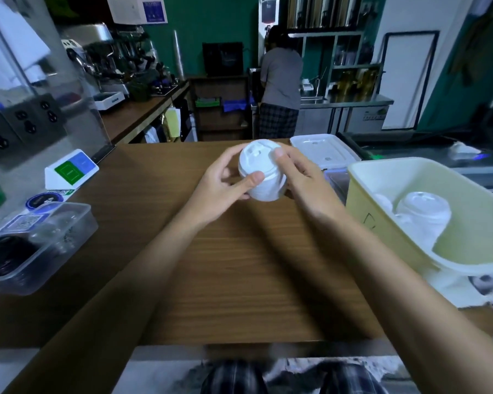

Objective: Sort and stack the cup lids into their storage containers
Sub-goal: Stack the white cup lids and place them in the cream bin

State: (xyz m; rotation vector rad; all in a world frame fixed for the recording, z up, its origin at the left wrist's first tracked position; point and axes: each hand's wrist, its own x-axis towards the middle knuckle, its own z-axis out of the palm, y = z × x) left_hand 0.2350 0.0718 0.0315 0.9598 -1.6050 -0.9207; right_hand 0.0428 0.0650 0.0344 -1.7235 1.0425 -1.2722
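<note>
A stack of white cup lids (261, 172) is held above the far part of the wooden counter (239, 265), tilted toward me. My left hand (225, 186) grips its left side, thumb across the front. My right hand (299, 177) grips its right side, thumb on the top lid. To the right, a pale yellow tub (382, 206) holds another stack of white lids (421, 211) lying on its side. At the left edge a clear plastic container (69, 237) holds black lids (6, 257) and clear lids (54, 231).
A white container cover (325, 150) lies at the counter's far right. A small green and blue sign (71, 167) and stickers sit at the left by a clear partition with sockets. A person stands at the back counter, facing away.
</note>
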